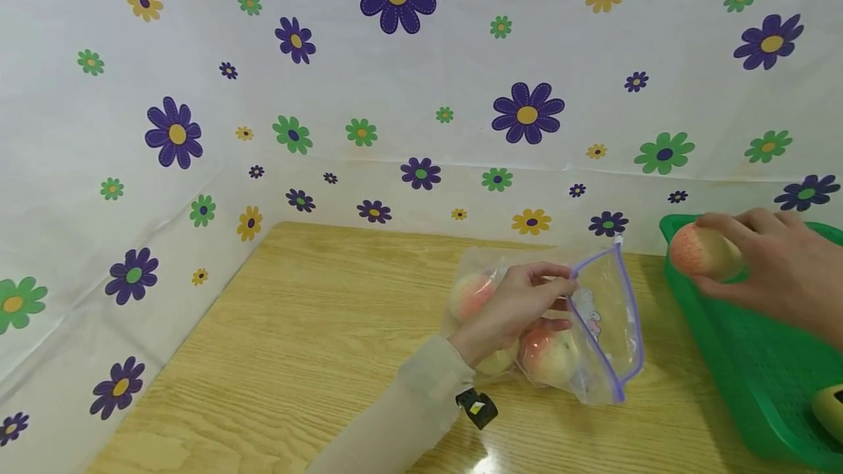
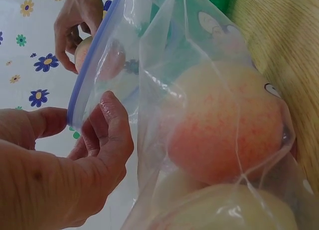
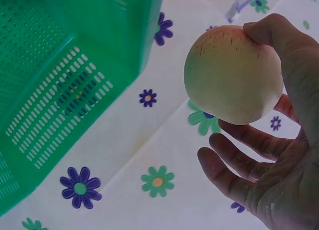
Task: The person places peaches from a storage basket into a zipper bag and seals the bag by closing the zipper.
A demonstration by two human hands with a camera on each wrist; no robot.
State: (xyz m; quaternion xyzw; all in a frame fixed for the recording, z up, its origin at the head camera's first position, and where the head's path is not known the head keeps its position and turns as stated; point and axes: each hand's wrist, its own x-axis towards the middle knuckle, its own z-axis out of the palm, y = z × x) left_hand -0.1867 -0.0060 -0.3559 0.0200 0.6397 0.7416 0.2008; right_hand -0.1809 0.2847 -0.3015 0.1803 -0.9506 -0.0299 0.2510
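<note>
A clear zip bag (image 1: 602, 384) with a purple closure strip lies on the table, its mouth spread open to the right. Several peaches (image 1: 548, 355), pale yellow with a red blush, sit inside it. My left hand (image 1: 523, 302) pinches the bag by the rim of its mouth; in the left wrist view the thumb touches the purple strip (image 2: 89, 70). Over the basket's back left corner, my right hand (image 1: 784, 262) grips another peach (image 1: 699, 251) between thumb and fingers. The right wrist view shows this peach (image 3: 232, 80) raised, apart from the basket and the bag.
A green plastic basket (image 1: 727, 382) with slotted walls stands at the right. Inside it is a yellowish thing (image 1: 831, 409), cut off by the frame edge. Behind and left of the wooden table (image 1: 316, 313) hangs a white flower-patterned cloth (image 1: 448, 64).
</note>
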